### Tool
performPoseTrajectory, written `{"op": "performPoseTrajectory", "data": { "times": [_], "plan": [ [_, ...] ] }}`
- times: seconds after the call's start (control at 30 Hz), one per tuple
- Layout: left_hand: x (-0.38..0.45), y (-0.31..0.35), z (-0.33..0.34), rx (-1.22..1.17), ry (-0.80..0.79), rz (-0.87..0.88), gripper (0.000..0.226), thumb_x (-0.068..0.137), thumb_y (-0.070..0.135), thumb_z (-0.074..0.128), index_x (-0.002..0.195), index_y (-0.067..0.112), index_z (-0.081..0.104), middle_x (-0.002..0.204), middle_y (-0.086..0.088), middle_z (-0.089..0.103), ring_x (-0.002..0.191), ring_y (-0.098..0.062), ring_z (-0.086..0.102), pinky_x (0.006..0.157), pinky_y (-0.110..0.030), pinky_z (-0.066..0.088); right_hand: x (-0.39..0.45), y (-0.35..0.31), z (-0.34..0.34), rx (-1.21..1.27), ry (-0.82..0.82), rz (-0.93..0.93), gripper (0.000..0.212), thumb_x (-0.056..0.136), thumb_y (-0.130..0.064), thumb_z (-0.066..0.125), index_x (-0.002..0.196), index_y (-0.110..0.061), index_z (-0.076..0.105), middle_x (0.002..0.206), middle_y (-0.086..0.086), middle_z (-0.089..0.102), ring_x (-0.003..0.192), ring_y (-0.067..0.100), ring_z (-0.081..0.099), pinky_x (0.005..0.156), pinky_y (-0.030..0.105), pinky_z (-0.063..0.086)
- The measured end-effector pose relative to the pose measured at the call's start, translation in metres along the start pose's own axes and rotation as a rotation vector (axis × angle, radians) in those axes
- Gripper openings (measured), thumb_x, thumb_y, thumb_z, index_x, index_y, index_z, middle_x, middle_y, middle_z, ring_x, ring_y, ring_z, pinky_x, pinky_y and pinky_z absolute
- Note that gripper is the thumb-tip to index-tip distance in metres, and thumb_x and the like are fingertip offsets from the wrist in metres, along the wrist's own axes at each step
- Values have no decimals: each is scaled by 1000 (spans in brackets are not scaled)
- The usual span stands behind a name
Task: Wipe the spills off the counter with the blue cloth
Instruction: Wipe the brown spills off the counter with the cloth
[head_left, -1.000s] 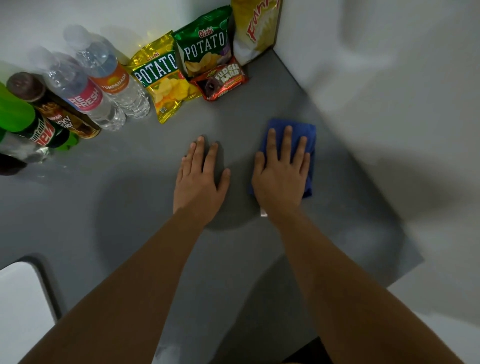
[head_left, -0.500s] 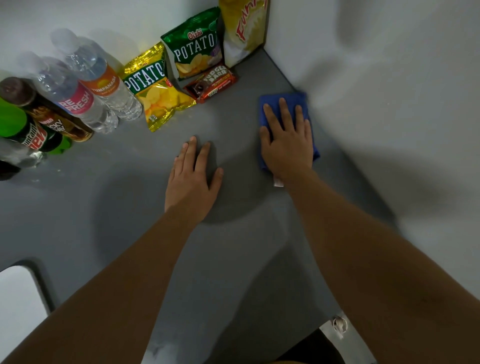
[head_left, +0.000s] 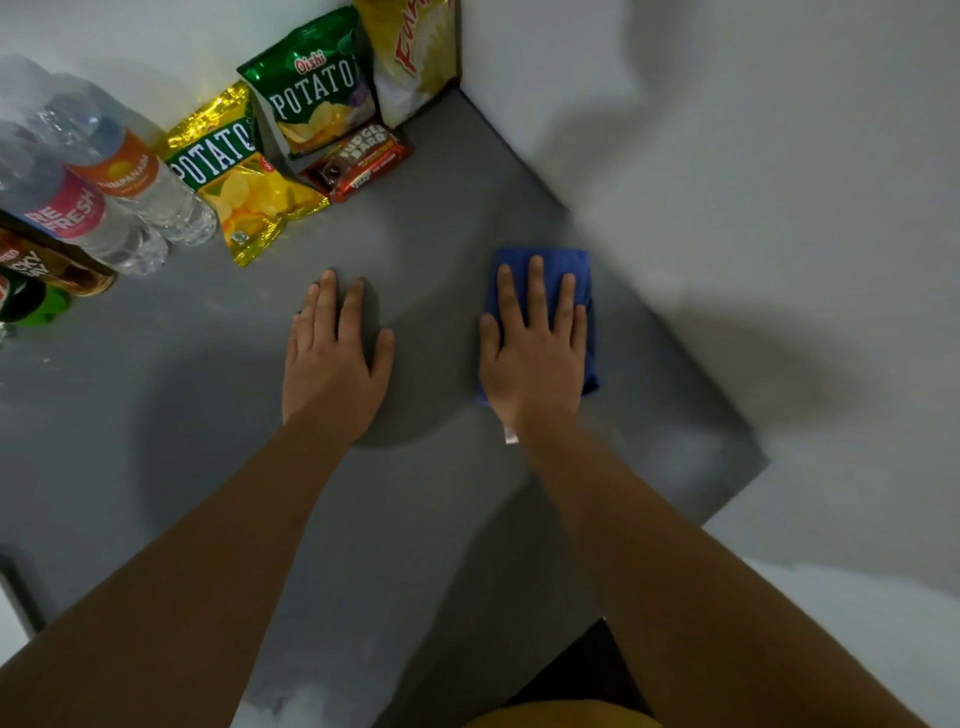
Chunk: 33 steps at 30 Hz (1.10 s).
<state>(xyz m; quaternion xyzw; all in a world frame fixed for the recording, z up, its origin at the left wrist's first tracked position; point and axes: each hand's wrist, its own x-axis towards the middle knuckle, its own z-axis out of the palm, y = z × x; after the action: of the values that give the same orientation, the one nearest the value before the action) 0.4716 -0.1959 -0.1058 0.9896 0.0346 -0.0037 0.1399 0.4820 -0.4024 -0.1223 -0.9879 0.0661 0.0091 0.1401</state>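
Right hand (head_left: 535, 358): lay palm-down, fingers spread and flat, on the blue cloth (head_left: 582, 275); pressed on it, not closed around it.
Blue cloth: sat on the grey counter (head_left: 447, 244) near the right wall (head_left: 727, 156); most of it was hidden under the hand, only the far edge, right side and a bit at the left of the wrist showed. A small white tag (head_left: 511, 435) stuck out below the wrist; could not tell what it was printed with.
Left hand (head_left: 332, 364): flat on the bare counter, fingers open, held nothing; well apart from the cloth.
Spills: hard to make out; faint pale smears on the counter near the bottom edge, could not tell if wet.
Snacks: green chip bag (head_left: 311, 88) leaned at the back wall, yellow chip bag (head_left: 244, 182) lay in front and to its left, brown fudge bar pack (head_left: 358, 161) flat beside them, another yellow bag (head_left: 410, 47) in the corner, cut off at the top.
Bottles: two clear water bottles (head_left: 119, 171) lay tilted at left, caps blurred; a dark bottle (head_left: 52, 265) and a green bottle (head_left: 31, 306) were cut off by the left edge.
Bottom of view: forearms filled it; yellow and dark clothing partly seen, cut off.
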Motion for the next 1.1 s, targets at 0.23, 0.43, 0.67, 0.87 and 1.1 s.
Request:
{"op": "performPoseTrajectory", "data": {
  "times": [0.23,0.43,0.67,0.87,1.1],
  "plan": [
    [1,-2,-3,-9,-8,3,63,104,46,41,158,17,27,169,-11,15,155,-30,14,126,-47,18,27,18,-13,14,-40,-89,58,104,-56,17,160,-41,15,170,-9,7,157,27,0,127,43,1],
    [2,-2,-4,-29,-25,12,64,104,48,40,158,17,26,168,-12,16,155,-31,14,126,-48,18,7,52,-23,-8,-7,-14,56,106,-52,24,161,-39,16,171,-7,7,157,30,2,127,45,5],
    [1,2,-5,-16,-48,4,64,105,47,37,160,16,22,169,-12,12,156,-30,9,127,-44,10,-68,61,-17,-42,45,83,60,106,-53,22,162,-34,10,171,-2,4,157,33,2,126,51,10],
    [1,7,-11,-24,-76,-20,64,106,45,37,160,16,19,170,-12,9,157,-30,6,127,-45,9,-87,25,-2,-31,25,-16,61,106,-53,23,162,-30,14,171,0,7,157,34,1,126,50,9],
    [-3,18,-20,-101,-94,-53,63,105,42,44,158,16,26,169,-10,13,156,-29,9,126,-46,16,-35,40,-16,18,-57,-124,58,104,-55,22,160,-40,17,171,-8,7,157,28,0,127,47,7]
  ]
}}
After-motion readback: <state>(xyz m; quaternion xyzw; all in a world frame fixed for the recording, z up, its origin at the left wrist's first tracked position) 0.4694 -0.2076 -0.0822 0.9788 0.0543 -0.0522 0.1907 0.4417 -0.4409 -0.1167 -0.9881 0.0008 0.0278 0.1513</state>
